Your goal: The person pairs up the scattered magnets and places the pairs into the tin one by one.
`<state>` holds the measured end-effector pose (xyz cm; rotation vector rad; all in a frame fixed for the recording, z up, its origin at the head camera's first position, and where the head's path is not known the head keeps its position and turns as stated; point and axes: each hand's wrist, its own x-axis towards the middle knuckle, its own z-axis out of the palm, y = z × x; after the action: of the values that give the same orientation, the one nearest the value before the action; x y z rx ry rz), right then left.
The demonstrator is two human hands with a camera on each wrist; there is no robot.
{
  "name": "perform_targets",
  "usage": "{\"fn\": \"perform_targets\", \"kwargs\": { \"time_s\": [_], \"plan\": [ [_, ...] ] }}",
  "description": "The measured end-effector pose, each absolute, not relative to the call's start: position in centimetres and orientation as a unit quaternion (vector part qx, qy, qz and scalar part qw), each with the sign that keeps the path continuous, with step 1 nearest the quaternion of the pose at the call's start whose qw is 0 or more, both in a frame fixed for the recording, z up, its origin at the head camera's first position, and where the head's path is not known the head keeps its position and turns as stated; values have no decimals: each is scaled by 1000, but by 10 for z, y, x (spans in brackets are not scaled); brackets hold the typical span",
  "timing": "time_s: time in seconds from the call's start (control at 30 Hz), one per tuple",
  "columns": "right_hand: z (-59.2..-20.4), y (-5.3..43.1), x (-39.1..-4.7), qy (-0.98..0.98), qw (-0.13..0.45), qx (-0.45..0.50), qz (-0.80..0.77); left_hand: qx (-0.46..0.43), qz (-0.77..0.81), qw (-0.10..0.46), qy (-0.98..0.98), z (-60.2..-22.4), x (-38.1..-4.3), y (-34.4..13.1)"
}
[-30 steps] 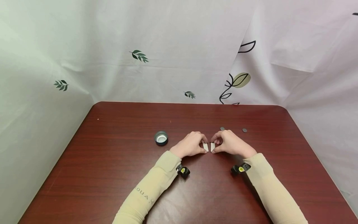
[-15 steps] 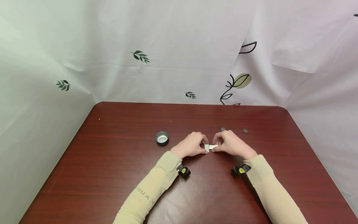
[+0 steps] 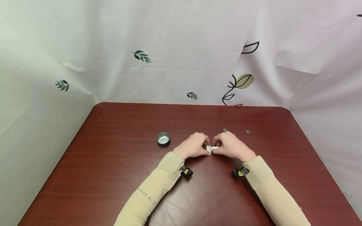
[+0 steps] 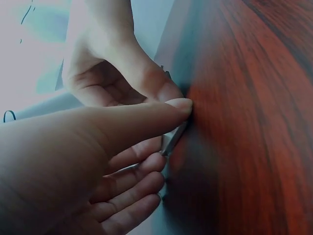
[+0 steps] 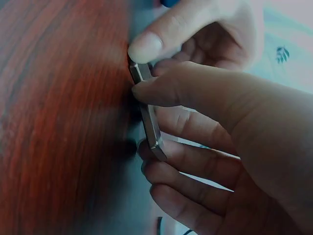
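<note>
My left hand [image 3: 193, 145] pinches a small, flat, pale rectangular bar [image 3: 208, 149] between thumb and fingers, close over the table. Facing it, my right hand [image 3: 232, 145] grips a second bar [image 3: 215, 147] of similar look, set crosswise with its end right at the first one. In the right wrist view a metallic grey bar [image 5: 149, 120] with bevelled edges shows under my right thumb, and the left thumb [image 5: 146, 46] is by its upper end. The left wrist view shows part of a bar [image 4: 172, 139] below my left thumb, mostly hidden by fingers.
A round dark lid [image 3: 163, 139] with a silvery inside sits left of my hands. Two small grey discs lie beyond the right hand, one disc [image 3: 224, 129] partly behind it, the other disc [image 3: 247, 131] farther right. White cloth [image 3: 169, 75] hangs around the reddish-brown table [image 3: 127, 175].
The bar in my right hand has turned from upright beside the left bar to crosswise against it. My right hand has then shifted slightly left; the left hand stays nearly in place.
</note>
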<state>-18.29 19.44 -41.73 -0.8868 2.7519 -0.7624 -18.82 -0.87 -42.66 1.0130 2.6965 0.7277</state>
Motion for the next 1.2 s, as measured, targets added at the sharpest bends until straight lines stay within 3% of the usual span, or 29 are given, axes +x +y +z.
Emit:
{"fn": "perform_targets", "kwargs": {
  "time_s": [0.3,0.8,1.2],
  "plan": [
    [-415,191,-181,933,43,-270,-234,351,217,75,908,-424,-187,-6],
    [-425,194,-175,929,103,-248,-254,338,239,73,907,-427,-186,-8],
    [-424,197,-176,925,67,-261,-270,332,259,81,903,-428,-186,-13]
  ]
}}
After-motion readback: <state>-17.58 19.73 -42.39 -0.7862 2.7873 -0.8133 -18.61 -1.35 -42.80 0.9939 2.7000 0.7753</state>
